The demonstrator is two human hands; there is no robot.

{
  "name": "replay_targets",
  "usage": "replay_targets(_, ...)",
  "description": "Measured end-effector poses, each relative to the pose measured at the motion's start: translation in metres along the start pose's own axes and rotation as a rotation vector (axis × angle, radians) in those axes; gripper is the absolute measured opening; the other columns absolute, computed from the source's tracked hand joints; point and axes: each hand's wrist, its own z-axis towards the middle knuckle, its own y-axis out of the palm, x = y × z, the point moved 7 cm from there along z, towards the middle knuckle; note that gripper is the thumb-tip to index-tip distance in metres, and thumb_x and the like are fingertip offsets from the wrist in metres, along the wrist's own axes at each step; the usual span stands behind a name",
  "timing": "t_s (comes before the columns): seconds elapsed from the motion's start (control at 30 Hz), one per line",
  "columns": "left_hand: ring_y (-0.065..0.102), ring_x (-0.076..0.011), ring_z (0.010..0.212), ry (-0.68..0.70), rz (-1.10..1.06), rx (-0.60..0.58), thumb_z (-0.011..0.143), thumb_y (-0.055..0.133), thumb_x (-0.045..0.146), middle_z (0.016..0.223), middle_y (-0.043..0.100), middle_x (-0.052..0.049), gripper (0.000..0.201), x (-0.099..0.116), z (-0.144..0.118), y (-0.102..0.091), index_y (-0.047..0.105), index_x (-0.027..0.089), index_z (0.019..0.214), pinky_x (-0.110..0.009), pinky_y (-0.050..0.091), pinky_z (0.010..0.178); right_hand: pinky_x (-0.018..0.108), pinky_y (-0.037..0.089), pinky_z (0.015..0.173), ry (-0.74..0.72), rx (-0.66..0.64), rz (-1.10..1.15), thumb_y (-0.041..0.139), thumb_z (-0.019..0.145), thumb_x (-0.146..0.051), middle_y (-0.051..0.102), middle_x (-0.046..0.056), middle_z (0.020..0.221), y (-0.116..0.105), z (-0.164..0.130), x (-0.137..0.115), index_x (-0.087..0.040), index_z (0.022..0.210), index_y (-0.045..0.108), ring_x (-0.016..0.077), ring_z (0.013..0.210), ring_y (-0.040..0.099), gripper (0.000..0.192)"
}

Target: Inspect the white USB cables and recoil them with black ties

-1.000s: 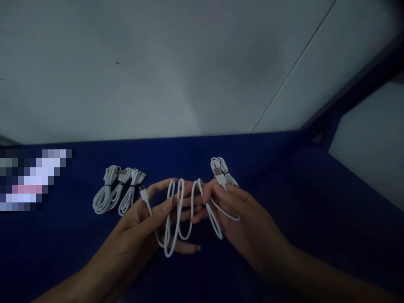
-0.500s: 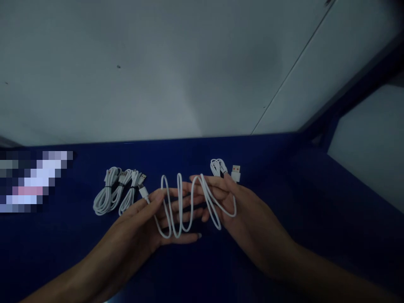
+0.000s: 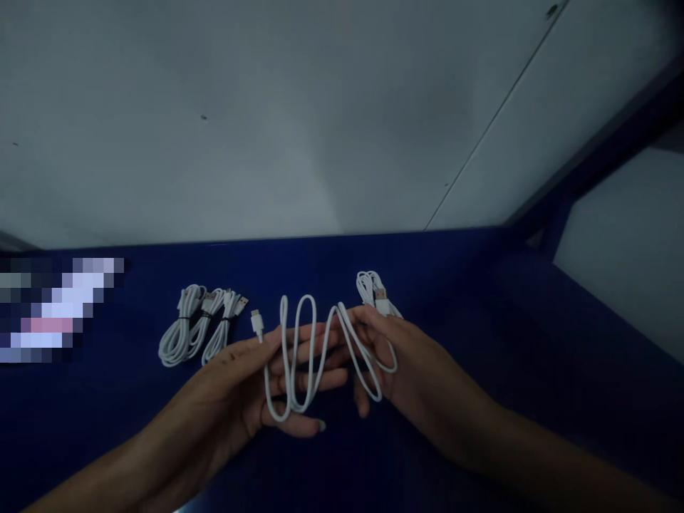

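On the blue table (image 3: 481, 342), far left, we see tied cable bundles (image 3: 200, 324). Our left hand (image 3: 251, 388), fingers spread, carries the loose white USB cable (image 3: 299, 356) looped across them. Our right hand (image 3: 406, 370) pinches its other loops near another bundle (image 3: 374, 288).

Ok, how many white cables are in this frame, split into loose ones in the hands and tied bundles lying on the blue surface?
Loose cable, looped across the left hand and right hand: 1
Tied bundles to the left on the blue surface: 2, as far as the dim picture shows
Tied bundle behind the right hand: 1
Total: 4 cables
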Motion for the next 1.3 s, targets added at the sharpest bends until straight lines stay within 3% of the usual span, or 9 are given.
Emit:
replay_targets(0.13,0.076,-0.04,0.135,0.008,-0.071,-0.116,0.113,0.057,0.036,0.16,0.071,-0.014,0.04,0.003,0.0,0.005,0.085,0.021,0.138,-0.032,0.073,0.082,0.024,0.063,0.06,0.016,-0.136,0.05,0.059,0.113,-0.056,0.075,0.01,0.102,0.01,0.0,-0.001,-0.016,0.112,0.077,0.0172,0.078,0.07,0.044)
replay_targets(0.3,0.078,-0.0407,0.131,0.094,-0.125,-0.256,0.111,0.052,0.03,0.154,0.076,-0.01,0.041,0.007,-0.005,0.005,0.09,0.023,0.124,-0.041,0.072,0.094,0.024,0.064,0.06,0.039,-0.095,0.029,0.061,0.113,-0.057,0.079,0.012,0.108,0.008,0.0,0.0,-0.016,0.11,0.076,0.0174,0.078,0.073,0.044)
replay_targets(0.43,0.075,-0.0446,0.134,0.1,-0.151,-0.235,0.111,0.047,0.037,0.158,0.071,-0.017,0.051,0.009,-0.001,0.002,0.081,0.015,0.143,-0.044,0.073,0.092,0.025,0.063,0.063,0.044,-0.087,-0.04,0.065,0.11,-0.059,0.081,0.011,0.105,0.006,0.0,0.0,-0.015,0.107,0.081,0.0151,0.073,0.072,0.047)
replay_targets(0.6,0.077,-0.0454,0.131,0.048,-0.152,-0.128,0.115,0.052,0.045,0.155,0.073,-0.023,0.051,0.009,0.002,0.001,0.077,0.015,0.147,-0.041,0.075,0.08,0.031,0.063,0.074,0.027,-0.105,-0.185,0.071,0.107,-0.061,0.083,0.009,0.109,0.006,-0.001,-0.003,-0.022,0.114,0.085,0.0162,0.077,0.073,0.042)
replay_targets(0.73,0.08,-0.0395,0.126,0.035,-0.031,-0.083,0.112,0.063,0.036,0.148,0.077,-0.021,0.043,0.008,0.0,0.002,0.076,0.019,0.15,-0.035,0.074,0.082,0.032,0.063,0.083,-0.025,-0.122,-0.176,0.069,0.109,-0.059,0.084,0.008,0.111,0.008,-0.001,-0.007,-0.023,0.111,0.084,0.02,0.093,0.079,0.039)
replay_targets(0.87,0.075,-0.0418,0.136,0.048,0.012,-0.082,0.111,0.063,0.037,0.155,0.073,-0.018,0.041,0.011,0.001,0.005,0.08,0.021,0.146,-0.033,0.073,0.079,0.041,0.063,0.1,-0.037,-0.074,-0.164,0.067,0.111,-0.057,0.085,0.008,0.112,0.004,-0.001,-0.006,-0.023,0.118,0.083,0.0232,0.102,0.082,0.039)
replay_targets(1.07,0.07,-0.0429,0.143,0.156,0.032,-0.146,0.113,0.057,0.044,0.154,0.075,-0.01,0.042,0.019,0.0,0.012,0.086,0.025,0.136,-0.034,0.071,0.086,0.048,0.063,0.106,-0.056,0.025,-0.134,0.067,0.111,-0.056,0.084,0.011,0.118,-0.004,-0.001,-0.005,-0.023,0.123,0.083,0.0263,0.108,0.082,0.039)
replay_targets(1.3,0.062,-0.0453,0.15,0.137,0.026,-0.073,0.114,0.047,0.041,0.161,0.069,-0.013,0.048,0.015,0.004,-0.012,0.082,0.022,0.142,-0.043,0.072,0.09,0.054,0.059,0.114,-0.038,0.036,-0.061,0.069,0.109,-0.056,0.083,0.015,0.129,-0.006,0.002,-0.005,-0.018,0.128,0.081,0.0327,0.121,0.08,0.044)
